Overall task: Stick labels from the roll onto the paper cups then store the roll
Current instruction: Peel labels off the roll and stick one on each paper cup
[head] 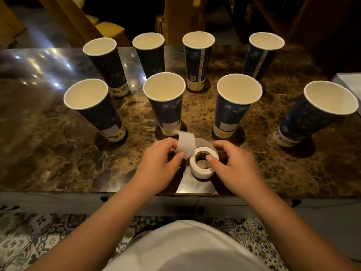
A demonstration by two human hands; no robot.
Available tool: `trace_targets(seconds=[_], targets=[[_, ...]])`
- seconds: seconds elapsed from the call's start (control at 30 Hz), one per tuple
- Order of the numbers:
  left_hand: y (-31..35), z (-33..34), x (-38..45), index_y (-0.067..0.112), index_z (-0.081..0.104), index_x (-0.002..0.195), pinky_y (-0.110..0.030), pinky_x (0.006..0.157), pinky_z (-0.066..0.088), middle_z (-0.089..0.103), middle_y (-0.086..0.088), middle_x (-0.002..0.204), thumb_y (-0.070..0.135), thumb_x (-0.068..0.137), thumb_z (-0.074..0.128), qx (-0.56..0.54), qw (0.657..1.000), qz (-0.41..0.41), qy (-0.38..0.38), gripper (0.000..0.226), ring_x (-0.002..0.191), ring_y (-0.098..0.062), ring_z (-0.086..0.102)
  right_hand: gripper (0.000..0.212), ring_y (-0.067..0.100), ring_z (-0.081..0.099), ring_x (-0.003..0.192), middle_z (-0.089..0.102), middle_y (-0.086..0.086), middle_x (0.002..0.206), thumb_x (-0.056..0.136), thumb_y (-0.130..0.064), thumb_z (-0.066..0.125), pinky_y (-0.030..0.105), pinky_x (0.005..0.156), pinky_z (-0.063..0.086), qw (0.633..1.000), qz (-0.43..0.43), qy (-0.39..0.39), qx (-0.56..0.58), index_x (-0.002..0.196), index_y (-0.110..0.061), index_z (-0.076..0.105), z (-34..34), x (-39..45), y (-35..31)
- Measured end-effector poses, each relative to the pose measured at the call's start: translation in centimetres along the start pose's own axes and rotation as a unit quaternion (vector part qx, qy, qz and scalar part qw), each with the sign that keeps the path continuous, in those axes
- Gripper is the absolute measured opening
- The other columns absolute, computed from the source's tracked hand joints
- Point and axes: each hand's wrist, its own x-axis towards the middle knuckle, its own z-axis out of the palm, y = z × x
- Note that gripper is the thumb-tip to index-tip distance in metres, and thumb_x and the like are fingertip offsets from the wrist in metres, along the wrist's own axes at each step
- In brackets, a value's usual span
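Eight empty paper cups (pixel 165 90), left hand (pixel 158 165) pinching label strip (pixel 186 142)

I read no text anywhere | paper cups (pixel 197 63) on the marble table (pixel 48 133): print bands at their bases too blurred for me to make out | white patches on three front cups nearest the label roll (pixel 203 165): blank | roll: no readable print
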Motion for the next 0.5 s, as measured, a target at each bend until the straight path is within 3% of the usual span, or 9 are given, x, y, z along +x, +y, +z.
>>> trace_targets(seconds=[0.07,0.13,0.2,0.23,0.3,0.37,0.5], targets=[[-0.2,-0.9,0.0,0.014,0.066,0.103,-0.032,0.078,0.051,0.066,0.002,0.101,0.023,0.092,0.061,-0.019,0.999,0.042,-0.014,0.015,0.093,-0.009,0.059,0.054,0.01,0.047,0.122,0.052,-0.013,0.134,0.086,-0.04,0.066,0.024,0.095,0.038,0.999,-0.025,0.031,0.003,0.137,-0.03,0.048,0.0,-0.4,-0.9],[0.1,-1.9,0.2,0.012,0.067,0.104,-0.036,0.086,0.052,0.067,0.001,0.104,0.031,0.09,0.057,-0.026,0.993,0.105,-0.045,0.026,0.104,-0.013,0.059,0.067,0.004,0.039,0.125,0.043,-0.019,0.131,0.082,-0.041,0.07,0.022,0.098,0.031,0.998,-0.052,0.022,0.028,0.142,-0.035,0.041,-0.3,-0.9,-2.2],[0.4,-2.8,0.7,0.012,0.069,0.105,-0.036,0.087,0.052,0.068,0.001,0.105,0.033,0.09,0.054,-0.035,0.983,0.157,-0.086,0.03,0.105,-0.012,0.06,0.077,-0.001,0.044,0.123,0.045,-0.021,0.133,0.076,-0.047,0.073,0.023,0.097,0.038,0.99,-0.048,-0.037,0.124,0.143,-0.042,0.036,-0.5,-1.0,-3.5],[0.6,-3.1,1.0,0.013,0.069,0.104,-0.036,0.086,0.052,0.069,0.001,0.104,0.032,0.09,0.054,-0.038,0.978,0.177,-0.101,0.028,0.103,-0.011,0.06,0.074,-0.001,0.052,0.118,0.054,-0.018,0.13,0.075,-0.045,0.075,0.024,0.093,0.045,0.977,-0.037,-0.062,0.2,0.14,-0.042,0.04,-0.7,-0.9,-3.9],[0.8,-3.5,1.5,0.015,0.07,0.102,-0.035,0.086,0.051,0.069,0.003,0.101,0.031,0.09,0.056,-0.048,0.972,0.196,-0.122,0.024,0.099,-0.01,0.061,0.047,0.003,0.067,0.094,0.071,-0.012,0.102,0.08,-0.024,0.075,0.023,0.077,0.053,0.947,-0.031,-0.073,0.313,0.123,-0.031,0.058,-1.1,-0.5,-4.2],[0.7,-3.8,2.1,0.017,0.071,0.103,-0.034,0.086,0.05,0.069,0.004,0.1,0.031,0.089,0.057,-0.069,0.97,0.189,-0.137,0.024,0.098,-0.009,0.061,0.024,0.007,0.068,0.076,0.073,-0.006,0.082,0.083,-0.005,0.07,0.022,0.067,0.053,0.942,-0.043,-0.027,0.332,0.101,-0.022,0.069,-1.6,-0.2,-4.8],[-0.8,-3.9,3.4,0.021,0.07,0.104,-0.038,0.089,0.051,0.068,0.01,0.1,0.03,0.085,0.065,-0.07,0.966,0.183,-0.171,0.022,0.1,-0.007,0.06,0.017,0.009,0.063,0.065,0.068,-0.006,0.07,0.084,0.0,0.068,0.02,0.059,0.051,0.904,-0.013,0.089,0.417,0.088,-0.017,0.069,-1.3,-0.7,-5.1]])
